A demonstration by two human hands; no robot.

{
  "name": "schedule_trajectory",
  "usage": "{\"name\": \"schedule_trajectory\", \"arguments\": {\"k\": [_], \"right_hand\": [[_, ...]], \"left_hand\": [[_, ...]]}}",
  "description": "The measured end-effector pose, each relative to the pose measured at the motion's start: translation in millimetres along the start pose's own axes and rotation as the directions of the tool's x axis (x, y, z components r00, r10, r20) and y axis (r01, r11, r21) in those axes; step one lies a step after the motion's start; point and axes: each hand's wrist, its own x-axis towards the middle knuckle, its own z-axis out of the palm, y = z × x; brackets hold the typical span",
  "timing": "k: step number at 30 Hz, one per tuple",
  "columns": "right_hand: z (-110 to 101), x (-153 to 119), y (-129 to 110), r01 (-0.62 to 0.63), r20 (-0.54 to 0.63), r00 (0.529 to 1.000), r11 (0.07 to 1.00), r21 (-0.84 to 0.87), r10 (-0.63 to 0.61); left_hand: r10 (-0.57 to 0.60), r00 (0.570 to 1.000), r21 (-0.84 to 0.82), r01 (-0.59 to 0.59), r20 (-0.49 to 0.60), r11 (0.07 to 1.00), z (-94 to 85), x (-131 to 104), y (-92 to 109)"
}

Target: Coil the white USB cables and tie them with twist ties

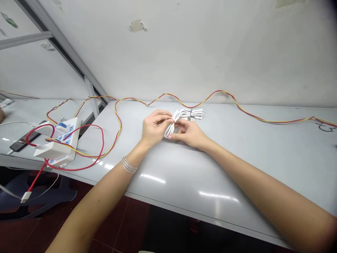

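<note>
Two sets of fingers, those of the left hand (155,128) and right hand (193,134), are clamped on the looped cable (169,131) over the worktop (263,144). Expect light, flexible handling; grip mid-loop to keep turns together. One tied bundle (199,113) lies just beyond.

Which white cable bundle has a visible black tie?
The looped white cable bundle just beyond the right hand, thin black tie around it; the white cable coil held between that and the left hand shows none.

White cable coil (170,129) between both hands (154,128) (191,133)
</note>
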Motion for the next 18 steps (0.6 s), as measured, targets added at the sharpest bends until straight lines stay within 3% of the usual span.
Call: {"name": "schedule_trajectory", "arguments": {"k": [4,13,18], "right_hand": [[2.3,-1.1,1.0,-0.014,-0.008,1.0,0.993,-0.121,0.014],[4.6,0.1,-1.9,-0.077,-0.036,0.996,0.975,0.209,0.086],[2.1,-0.4,-1.5,-0.077,-0.025,0.996,0.967,0.245,0.085]], "left_hand": [[-0.111,0.991,-0.168,0.122,0.071,0.978,4.4,0.1,1.6],[-0.307,0.948,-0.271,0.318,0.081,0.909,3.3,0.4,-3.7],[-0.361,0.93,-0.282,0.364,0.067,0.887,2.7,1.4,-3.7]]}}
